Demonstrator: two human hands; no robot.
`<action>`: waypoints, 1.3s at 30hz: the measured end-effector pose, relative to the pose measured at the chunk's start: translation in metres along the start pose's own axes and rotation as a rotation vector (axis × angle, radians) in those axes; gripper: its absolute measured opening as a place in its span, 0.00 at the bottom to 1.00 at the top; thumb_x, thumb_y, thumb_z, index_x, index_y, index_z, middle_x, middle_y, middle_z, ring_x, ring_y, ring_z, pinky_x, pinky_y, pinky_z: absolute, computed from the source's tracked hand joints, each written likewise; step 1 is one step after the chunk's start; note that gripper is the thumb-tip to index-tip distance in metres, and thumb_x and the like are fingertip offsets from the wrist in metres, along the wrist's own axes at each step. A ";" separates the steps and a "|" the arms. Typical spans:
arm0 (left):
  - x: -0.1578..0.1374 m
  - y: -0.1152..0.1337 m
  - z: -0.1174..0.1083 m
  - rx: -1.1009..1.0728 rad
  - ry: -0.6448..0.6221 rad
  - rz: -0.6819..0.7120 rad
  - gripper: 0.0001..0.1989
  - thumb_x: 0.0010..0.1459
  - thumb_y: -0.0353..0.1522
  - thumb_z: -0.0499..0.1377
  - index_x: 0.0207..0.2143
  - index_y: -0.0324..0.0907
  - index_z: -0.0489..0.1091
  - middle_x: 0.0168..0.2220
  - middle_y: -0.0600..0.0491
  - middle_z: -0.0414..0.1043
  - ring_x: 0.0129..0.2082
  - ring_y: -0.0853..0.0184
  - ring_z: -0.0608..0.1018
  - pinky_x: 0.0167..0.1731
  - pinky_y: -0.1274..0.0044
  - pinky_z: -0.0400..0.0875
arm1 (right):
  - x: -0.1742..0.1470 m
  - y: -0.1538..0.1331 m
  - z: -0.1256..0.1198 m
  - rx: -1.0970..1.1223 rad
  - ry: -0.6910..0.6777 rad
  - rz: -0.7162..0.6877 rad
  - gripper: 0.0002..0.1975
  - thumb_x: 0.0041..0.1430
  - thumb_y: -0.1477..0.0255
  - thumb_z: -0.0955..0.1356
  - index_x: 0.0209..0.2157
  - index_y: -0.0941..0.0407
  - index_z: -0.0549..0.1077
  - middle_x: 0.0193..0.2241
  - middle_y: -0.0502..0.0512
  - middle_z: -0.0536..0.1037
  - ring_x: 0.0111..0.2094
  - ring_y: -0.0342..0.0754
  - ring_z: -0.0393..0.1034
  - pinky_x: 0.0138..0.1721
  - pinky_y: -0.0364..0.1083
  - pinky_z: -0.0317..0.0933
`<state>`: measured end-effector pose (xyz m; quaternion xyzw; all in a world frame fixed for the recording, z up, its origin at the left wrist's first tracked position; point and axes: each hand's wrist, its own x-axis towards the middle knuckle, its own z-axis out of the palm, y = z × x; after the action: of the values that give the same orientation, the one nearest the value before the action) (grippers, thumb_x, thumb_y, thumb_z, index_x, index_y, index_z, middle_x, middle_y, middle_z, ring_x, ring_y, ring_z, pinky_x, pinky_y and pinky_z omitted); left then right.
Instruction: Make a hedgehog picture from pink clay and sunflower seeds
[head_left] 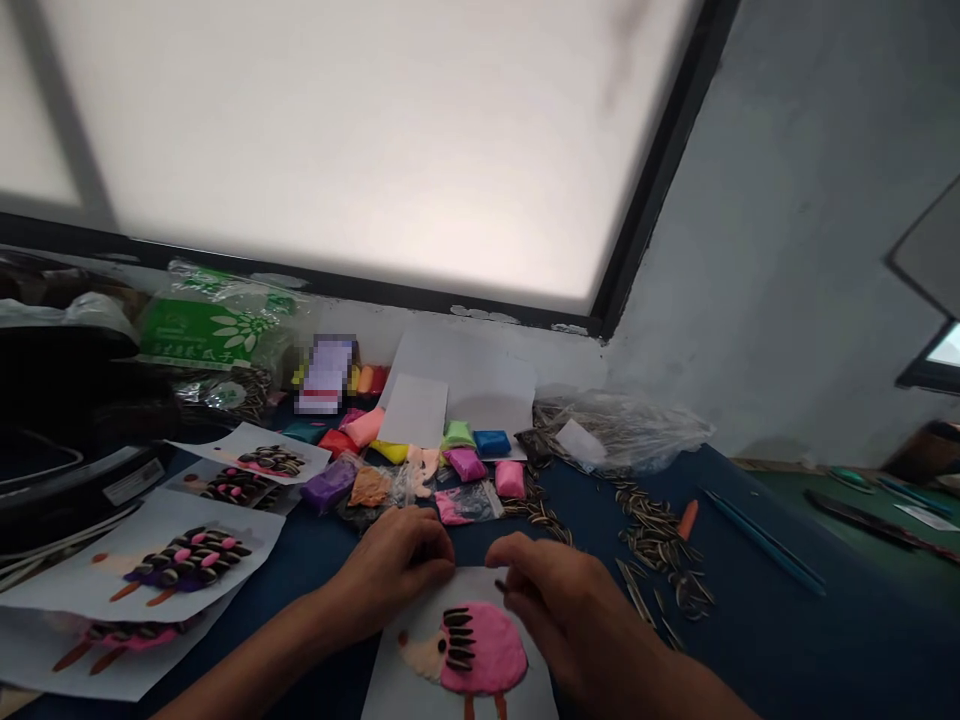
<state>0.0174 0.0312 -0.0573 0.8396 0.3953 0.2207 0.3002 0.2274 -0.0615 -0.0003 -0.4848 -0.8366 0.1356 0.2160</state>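
A white sheet of paper (390,680) lies in front of me, bearing a clay hedgehog (491,650) with a pink body, a pale face and brown legs. Several striped sunflower seeds (459,640) stick in a column into the pink clay beside the face. My left hand (409,555) is at the sheet's top left corner, fingers curled and thumb against the paper. Above the sheet's right side, my right hand (555,600) pinches one dark sunflower seed (501,587) between thumb and forefinger. That seed is apart from the clay, and its far end is hidden by the fingers.
Loose sunflower seeds (652,530) lie to the right, near blue tweezers (765,540). Colourful clay packets (465,463) and a phone (326,373) are at the back. Finished hedgehog pictures (255,540) overlap on the left. A green seed bag (202,325) stands behind them.
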 end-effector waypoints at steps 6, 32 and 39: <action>0.000 -0.003 0.001 0.006 0.024 0.024 0.04 0.53 0.28 0.62 0.27 0.43 0.77 0.30 0.55 0.75 0.32 0.65 0.73 0.34 0.75 0.62 | -0.013 0.006 0.047 -0.001 0.253 -0.290 0.10 0.63 0.78 0.62 0.29 0.54 0.68 0.22 0.48 0.72 0.23 0.43 0.63 0.25 0.42 0.50; -0.001 0.003 -0.006 -0.026 0.003 0.031 0.05 0.54 0.26 0.63 0.28 0.43 0.78 0.31 0.55 0.76 0.32 0.65 0.73 0.35 0.75 0.63 | -0.020 -0.003 0.059 -0.283 0.236 -0.266 0.10 0.59 0.82 0.63 0.28 0.54 0.71 0.23 0.48 0.69 0.22 0.42 0.63 0.22 0.41 0.50; 0.000 0.004 -0.007 -0.026 -0.003 0.030 0.05 0.55 0.26 0.63 0.28 0.43 0.78 0.31 0.56 0.75 0.32 0.66 0.73 0.34 0.76 0.63 | -0.019 0.000 0.059 -0.228 0.219 -0.272 0.10 0.61 0.79 0.63 0.31 0.54 0.73 0.24 0.49 0.70 0.23 0.43 0.64 0.24 0.41 0.54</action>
<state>0.0153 0.0310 -0.0495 0.8418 0.3793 0.2289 0.3082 0.2066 -0.0789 -0.0564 -0.4005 -0.8758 -0.0441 0.2658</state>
